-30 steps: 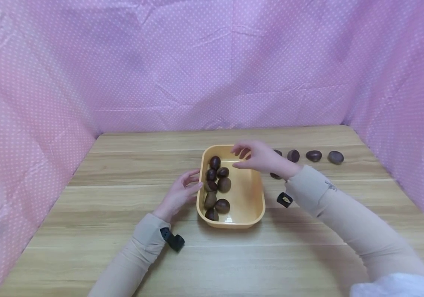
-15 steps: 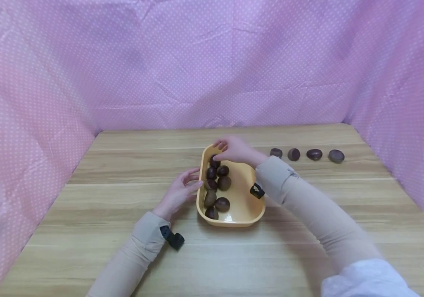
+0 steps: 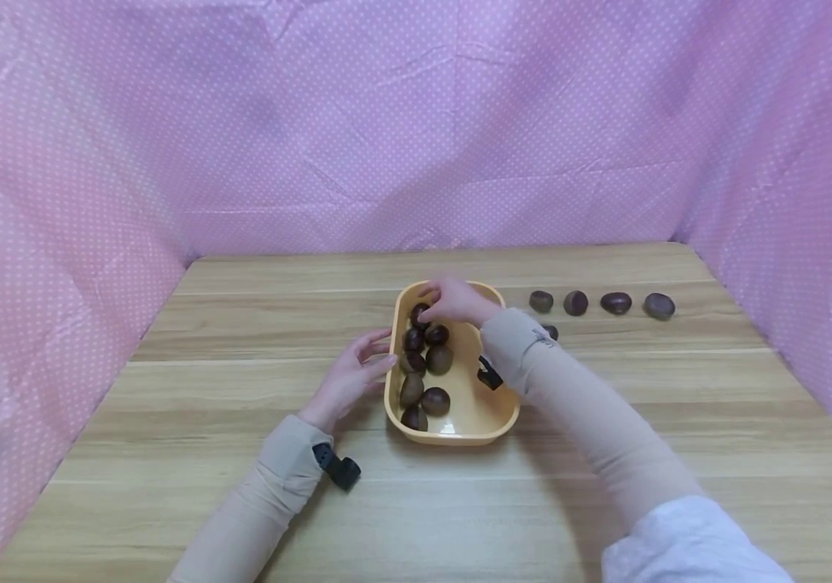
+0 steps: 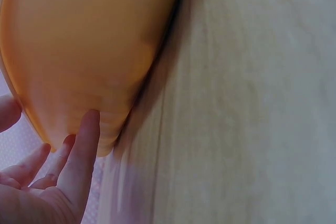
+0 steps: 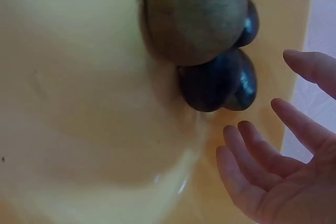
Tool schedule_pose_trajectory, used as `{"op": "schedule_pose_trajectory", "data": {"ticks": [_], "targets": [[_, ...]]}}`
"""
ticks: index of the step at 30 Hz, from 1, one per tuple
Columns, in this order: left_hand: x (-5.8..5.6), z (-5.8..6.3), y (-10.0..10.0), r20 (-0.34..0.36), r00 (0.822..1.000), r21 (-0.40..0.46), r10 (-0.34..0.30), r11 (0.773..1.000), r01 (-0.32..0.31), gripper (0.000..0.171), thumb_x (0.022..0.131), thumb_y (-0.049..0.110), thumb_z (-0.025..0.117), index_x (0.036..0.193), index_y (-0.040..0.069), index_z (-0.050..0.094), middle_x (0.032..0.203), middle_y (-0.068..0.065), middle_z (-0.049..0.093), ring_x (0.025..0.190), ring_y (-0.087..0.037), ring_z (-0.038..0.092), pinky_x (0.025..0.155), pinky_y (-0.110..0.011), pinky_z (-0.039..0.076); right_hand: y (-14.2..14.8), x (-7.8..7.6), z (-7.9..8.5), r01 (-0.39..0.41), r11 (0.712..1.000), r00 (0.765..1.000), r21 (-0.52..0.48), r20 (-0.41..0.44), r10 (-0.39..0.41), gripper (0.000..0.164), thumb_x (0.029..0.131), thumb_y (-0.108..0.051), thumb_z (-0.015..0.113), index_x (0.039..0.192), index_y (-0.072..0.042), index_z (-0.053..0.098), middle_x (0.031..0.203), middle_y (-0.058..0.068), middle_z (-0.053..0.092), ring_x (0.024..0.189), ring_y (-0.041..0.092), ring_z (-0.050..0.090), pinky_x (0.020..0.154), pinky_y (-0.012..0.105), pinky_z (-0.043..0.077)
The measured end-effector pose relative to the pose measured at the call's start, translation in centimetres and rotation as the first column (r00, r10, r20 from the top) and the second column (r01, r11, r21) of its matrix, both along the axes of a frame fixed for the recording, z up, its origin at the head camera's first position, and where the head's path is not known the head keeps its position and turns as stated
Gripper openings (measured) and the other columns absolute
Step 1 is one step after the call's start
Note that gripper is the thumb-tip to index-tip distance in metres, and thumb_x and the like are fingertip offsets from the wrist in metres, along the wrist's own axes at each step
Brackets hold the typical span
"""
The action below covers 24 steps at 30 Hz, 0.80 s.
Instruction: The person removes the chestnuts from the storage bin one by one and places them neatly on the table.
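A yellow plastic tub (image 3: 452, 440) holds several dark brown chestnuts (image 3: 436, 402), gathered along its left side. My left hand (image 3: 350, 379) rests at the tub's left wall. In the left wrist view its fingers (image 4: 86, 140) reach straight against the outer wall, with the thumb near the rim. My right hand (image 3: 459, 301) is over the tub's far left corner, close to the farthest chestnut (image 3: 420, 315). The right wrist view shows that hand's fingers (image 5: 252, 156) spread and gently bent, holding nothing, beside a cluster of chestnuts (image 5: 210, 80).
Right of the tub, several chestnuts (image 3: 616, 303) lie in a row on the wooden table (image 3: 299, 300). One more chestnut (image 3: 550, 332) is partly hidden behind the right sleeve (image 3: 576, 389). A pink dotted cloth (image 3: 313, 121) hangs behind and at both sides.
My right hand has moved left across the tub, from its far right part to the chestnuts in the far left corner. The left hand has stayed at the wall.
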<state>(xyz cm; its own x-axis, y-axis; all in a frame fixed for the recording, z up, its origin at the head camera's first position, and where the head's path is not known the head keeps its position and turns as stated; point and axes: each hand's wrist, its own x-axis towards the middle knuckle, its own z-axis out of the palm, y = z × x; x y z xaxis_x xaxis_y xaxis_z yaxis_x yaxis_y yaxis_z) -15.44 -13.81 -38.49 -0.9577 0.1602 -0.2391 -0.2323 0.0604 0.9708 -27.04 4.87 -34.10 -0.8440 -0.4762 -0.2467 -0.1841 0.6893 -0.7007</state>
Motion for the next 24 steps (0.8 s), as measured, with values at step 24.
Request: {"op": "schedule_pose_trajectory", "data": {"ticks": [24], "targets": [[0.0, -0.1, 0.3, 0.005, 1.000, -0.008, 0.026, 1.000, -0.026, 0.055, 0.093, 0.006, 0.057, 0.144, 0.008, 0.036, 0.140, -0.022, 0.044, 0.113, -0.028, 0.056, 0.089, -0.044, 0.054, -0.6, -0.2, -2.5, -0.053, 0.998, 0.990, 0.034, -0.130, 0.057, 0.044, 0.079, -0.006, 0.070, 0.121, -0.005, 0.058, 0.118, 0.015, 0.063, 0.107, 0.026, 0.057, 0.097, 0.035, 0.047]]}}
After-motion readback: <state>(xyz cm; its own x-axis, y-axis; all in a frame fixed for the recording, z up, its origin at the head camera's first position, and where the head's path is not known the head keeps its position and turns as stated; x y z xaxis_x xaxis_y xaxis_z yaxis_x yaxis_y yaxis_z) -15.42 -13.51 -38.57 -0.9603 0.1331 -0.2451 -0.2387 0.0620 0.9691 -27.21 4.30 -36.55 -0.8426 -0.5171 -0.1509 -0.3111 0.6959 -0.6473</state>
